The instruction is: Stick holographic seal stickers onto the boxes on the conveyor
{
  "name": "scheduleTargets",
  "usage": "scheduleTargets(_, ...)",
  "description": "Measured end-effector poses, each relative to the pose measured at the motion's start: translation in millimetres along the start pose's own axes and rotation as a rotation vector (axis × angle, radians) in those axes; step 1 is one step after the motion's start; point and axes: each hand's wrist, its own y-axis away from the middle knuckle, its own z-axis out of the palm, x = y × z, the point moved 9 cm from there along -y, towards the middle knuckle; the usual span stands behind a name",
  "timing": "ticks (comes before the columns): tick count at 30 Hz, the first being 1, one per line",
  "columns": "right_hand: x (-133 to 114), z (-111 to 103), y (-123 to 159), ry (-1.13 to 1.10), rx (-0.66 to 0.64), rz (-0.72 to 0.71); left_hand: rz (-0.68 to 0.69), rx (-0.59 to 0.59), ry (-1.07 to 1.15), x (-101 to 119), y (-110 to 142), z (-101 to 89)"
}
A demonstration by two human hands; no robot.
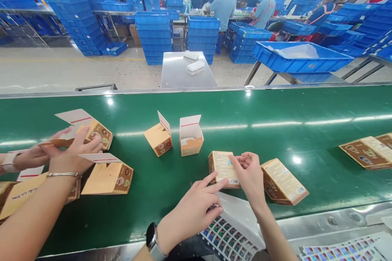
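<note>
Green conveyor-belt worktop (275, 110), one, running the full width of the view.

Small tan cardboard cartons with brown printed ends:
- two standing open-flapped at centre, (159, 138) and (190, 135), side by side, apart from both hands;
- one closed flat carton with white label (223, 168), lying just in front of the person;
- one closed carton (283, 181) lying tilted just right of it;
- two flat cartons at the far right edge (366, 151);
- several open-flapped ones at left, near a co-worker's two hands (72, 151).

Sticker sheets, two: one (228, 238) under the person's wrists at the near edge, one (343, 251) at bottom right.

Left hand (191, 208), watch on wrist: fingers spread, index fingertip touching the labelled carton's near edge; grips nothing.

Right hand (249, 173): fingers curled at the labelled carton's right side, touching it; whether it pinches anything I cannot tell.

Blue plastic crates (153, 36): many stacks beyond the belt, uncounted.
</note>
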Motion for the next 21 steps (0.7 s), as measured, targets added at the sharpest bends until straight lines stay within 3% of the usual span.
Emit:
scheduleTargets(4, -13, -14, -17, 0.072, -0.053, -0.055, 0.027, 0.045, 0.103, 15, 5, -6.3)
scheduleTargets(7, -42, -12, -31, 0.134, -0.179, -0.213, 0.026, 0.127, 0.221, 31, 23, -19.2)
scheduleTargets(10, -74, 28, -34, 0.198, -0.532, -0.383, -0.108, 0.13, 0.271, 35, 49, -26.1)
scheduleTargets(13, -83, 72, -35, 0.129, -0.789, -0.315, -0.285, 0.163, 0.274, 23, 80, -34.6)
scheduleTargets(17, -80, 105, -30, 0.059, -0.774, -0.204, -0.389, 0.334, 0.287, -2, 126, -51.7)
scheduleTargets(21, -67, 104, -6, 0.09, -0.648, -0.215, -0.517, 0.598, 0.252, -44, 189, -61.9)
